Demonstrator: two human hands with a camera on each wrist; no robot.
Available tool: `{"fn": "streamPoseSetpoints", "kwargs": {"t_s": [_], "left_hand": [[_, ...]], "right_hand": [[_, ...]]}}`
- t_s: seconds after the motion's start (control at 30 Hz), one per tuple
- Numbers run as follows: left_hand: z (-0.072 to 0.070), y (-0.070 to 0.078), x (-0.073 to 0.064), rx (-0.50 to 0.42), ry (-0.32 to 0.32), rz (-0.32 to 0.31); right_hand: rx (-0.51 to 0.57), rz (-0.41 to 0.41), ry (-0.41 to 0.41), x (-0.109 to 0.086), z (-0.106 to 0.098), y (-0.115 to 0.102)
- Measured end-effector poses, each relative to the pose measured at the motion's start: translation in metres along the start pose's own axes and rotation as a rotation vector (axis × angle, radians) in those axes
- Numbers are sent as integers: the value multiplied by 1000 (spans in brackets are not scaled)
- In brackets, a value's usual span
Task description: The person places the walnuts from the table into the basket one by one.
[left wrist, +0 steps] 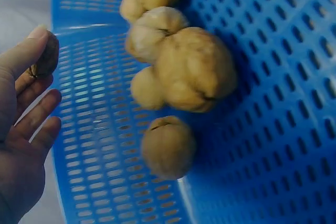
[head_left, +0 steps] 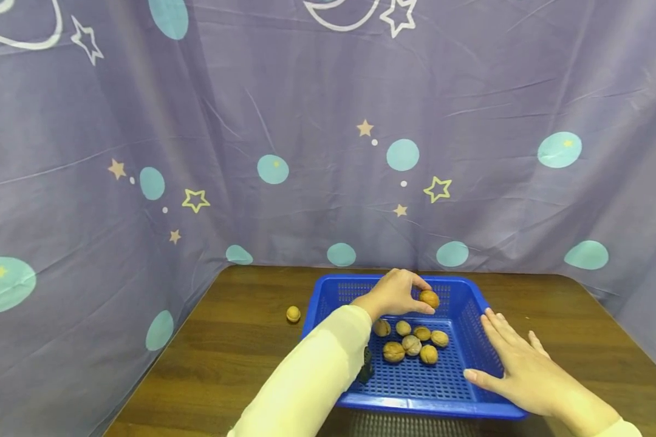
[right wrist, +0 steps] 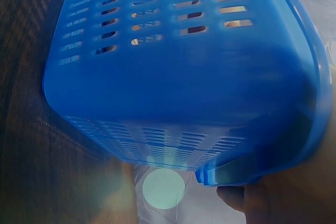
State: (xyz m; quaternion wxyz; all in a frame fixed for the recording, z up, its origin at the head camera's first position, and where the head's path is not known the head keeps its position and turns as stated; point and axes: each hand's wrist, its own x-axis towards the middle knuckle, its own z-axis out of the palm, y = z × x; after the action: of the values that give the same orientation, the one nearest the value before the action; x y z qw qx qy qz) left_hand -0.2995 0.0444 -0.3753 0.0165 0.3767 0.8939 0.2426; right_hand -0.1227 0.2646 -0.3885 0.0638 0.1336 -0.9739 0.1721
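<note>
My left hand (head_left: 396, 292) is over the far part of a blue plastic basket (head_left: 410, 405), pinching a walnut (head_left: 429, 298) between thumb and fingertips. In the left wrist view that walnut (left wrist: 46, 56) shows dark against the basket's wall. Several more walnuts (head_left: 412, 345) lie together on the slotted basket floor below, partly behind the left sleeve. My right hand (head_left: 530, 370) rests at the basket's right rim, fingers stretched out along it and thumb reaching over the inside. From the right wrist, the basket's outer wall (right wrist: 173, 87) fills most of the view.
One walnut (head_left: 293, 314) sits alone on the brown wooden table (head_left: 240, 340), left of the basket. A grey-purple curtain (head_left: 317, 200) with stars and dots hangs behind and at both sides. A small dark object (head_left: 366, 367) shows beneath the left sleeve.
</note>
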Motion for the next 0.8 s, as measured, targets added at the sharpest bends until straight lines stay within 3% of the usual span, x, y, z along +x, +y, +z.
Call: {"fn": "streamPoseSetpoints", "kwargs": {"t_s": [0.17,0.37,0.8], "left_hand": [[16,-1,3,23,-41,-22],[31,-1,7,97,-62,26],[46,1,8,180,-88,-22]], "right_hand": [[-13,-12,10,-1,1,0],[-25,-14,17,-2,0,1],[-23,-15,21,-1,2,1]]}}
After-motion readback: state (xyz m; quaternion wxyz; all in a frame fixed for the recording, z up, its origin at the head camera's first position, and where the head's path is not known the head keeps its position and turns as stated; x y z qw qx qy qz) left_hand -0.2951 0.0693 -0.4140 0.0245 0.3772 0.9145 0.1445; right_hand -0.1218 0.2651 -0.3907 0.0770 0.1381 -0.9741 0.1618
